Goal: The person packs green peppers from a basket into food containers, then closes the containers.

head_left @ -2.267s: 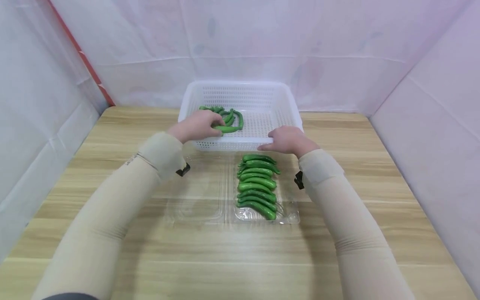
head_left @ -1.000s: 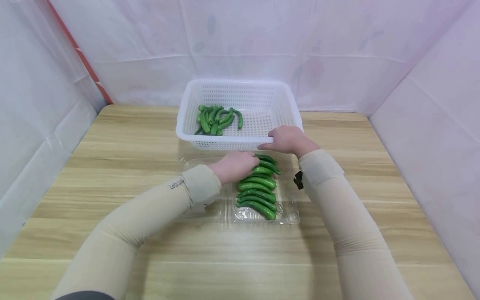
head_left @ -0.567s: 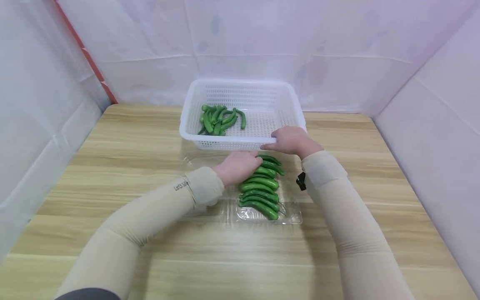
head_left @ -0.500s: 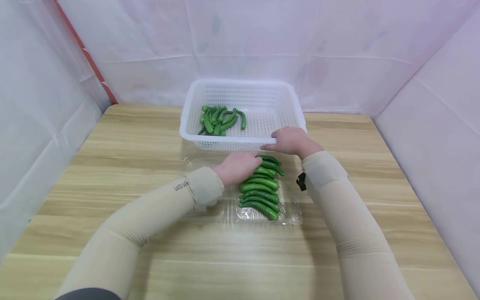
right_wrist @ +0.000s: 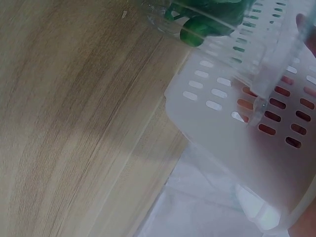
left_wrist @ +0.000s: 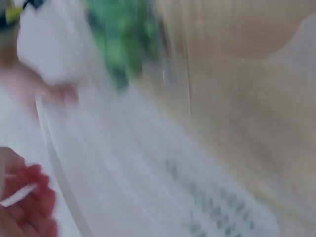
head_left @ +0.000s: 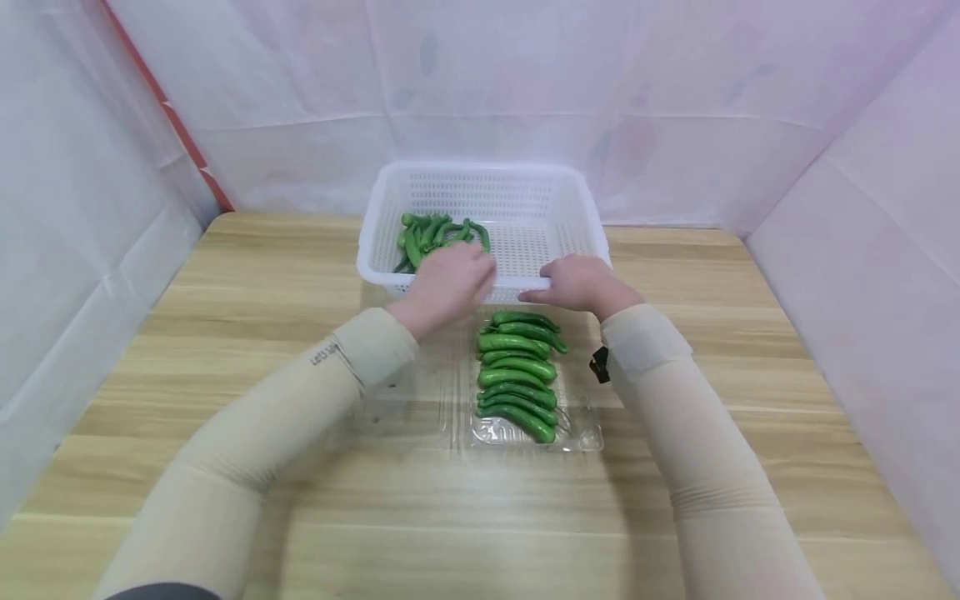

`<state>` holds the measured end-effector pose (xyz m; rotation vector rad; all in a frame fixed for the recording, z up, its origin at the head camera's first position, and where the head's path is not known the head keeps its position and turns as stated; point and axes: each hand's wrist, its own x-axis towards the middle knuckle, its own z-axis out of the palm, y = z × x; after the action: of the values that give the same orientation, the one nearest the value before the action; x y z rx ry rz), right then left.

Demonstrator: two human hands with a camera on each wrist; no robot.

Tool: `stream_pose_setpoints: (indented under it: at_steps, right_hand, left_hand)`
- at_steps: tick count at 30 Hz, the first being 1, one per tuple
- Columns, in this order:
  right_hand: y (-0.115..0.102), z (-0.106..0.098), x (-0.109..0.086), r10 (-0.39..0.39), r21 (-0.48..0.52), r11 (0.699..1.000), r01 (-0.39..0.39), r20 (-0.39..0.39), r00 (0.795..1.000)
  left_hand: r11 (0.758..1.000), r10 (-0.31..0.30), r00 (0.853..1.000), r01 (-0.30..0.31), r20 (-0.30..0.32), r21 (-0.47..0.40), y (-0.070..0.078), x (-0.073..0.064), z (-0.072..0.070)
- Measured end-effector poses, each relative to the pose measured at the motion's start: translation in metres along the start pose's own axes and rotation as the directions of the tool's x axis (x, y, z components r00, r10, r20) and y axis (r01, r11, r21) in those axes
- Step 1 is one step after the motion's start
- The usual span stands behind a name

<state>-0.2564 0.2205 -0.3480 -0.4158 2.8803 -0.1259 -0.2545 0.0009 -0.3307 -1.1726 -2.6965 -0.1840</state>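
Note:
My left hand [head_left: 453, 283] is over the front rim of a white perforated basket [head_left: 562, 217], close to the pile of green chili peppers [head_left: 427, 237] at the basket's left. In the blurred left wrist view, its loosely bent fingers [left_wrist: 34, 197] hold nothing. With my right hand [head_left: 577, 282] I grip the basket's front rim near the right corner, thumb outside. Right in front of the basket lies a clear plastic clamshell container [head_left: 588, 433], lid half spread out to the left. Several green chili peppers [head_left: 517, 375] lie side by side across its right half.
A wooden table [head_left: 480, 533] carries everything. White sheeting [head_left: 495, 75] hangs behind and at both sides, with a red strip [head_left: 168, 108] down the left back corner. The clamshell's lid [head_left: 405, 408] lies under my left forearm.
My left hand carried a chili pepper from the basket to the row in the container, let go there and moved back up to the basket. My right hand stayed on the rim.

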Motion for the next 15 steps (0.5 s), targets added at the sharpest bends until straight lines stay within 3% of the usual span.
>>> stream_pose_setpoints:
  at_steps: [1, 3, 7, 11, 15]
  right_hand:
    - [0.000, 0.000, 0.000, 0.002, -0.003, 1.000, -0.002, 0.004, 1.000]
    - [-0.001, -0.001, 0.000, 0.006, -0.009, 1.000, -0.006, 0.010, 1.000]
    - [-0.002, -0.001, -0.001, 0.009, -0.018, 1.000, -0.009, 0.022, 1.000]
    - [-0.002, 0.000, 0.000, 0.009, -0.020, 1.000, -0.008, 0.029, 1.000]
    - [-0.003, 0.002, -0.002, 0.015, -0.017, 1.000, -0.015, 0.031, 0.999]
  left_hand:
    - [0.998, -0.062, 0.998, 0.062, -0.003, -0.008, -0.008, 0.003, -0.003]
    - [0.978, -0.200, 0.980, 0.201, 0.026, -0.052, -0.024, 0.010, -0.009]
    - [0.914, -0.371, 0.918, 0.387, 0.139, -0.119, -0.051, 0.022, -0.016]
    - [0.885, -0.424, 0.871, 0.457, 0.248, -0.090, -0.068, 0.032, -0.021]
    - [0.877, -0.448, 0.836, 0.479, 0.315, -0.025, -0.074, 0.041, -0.023]
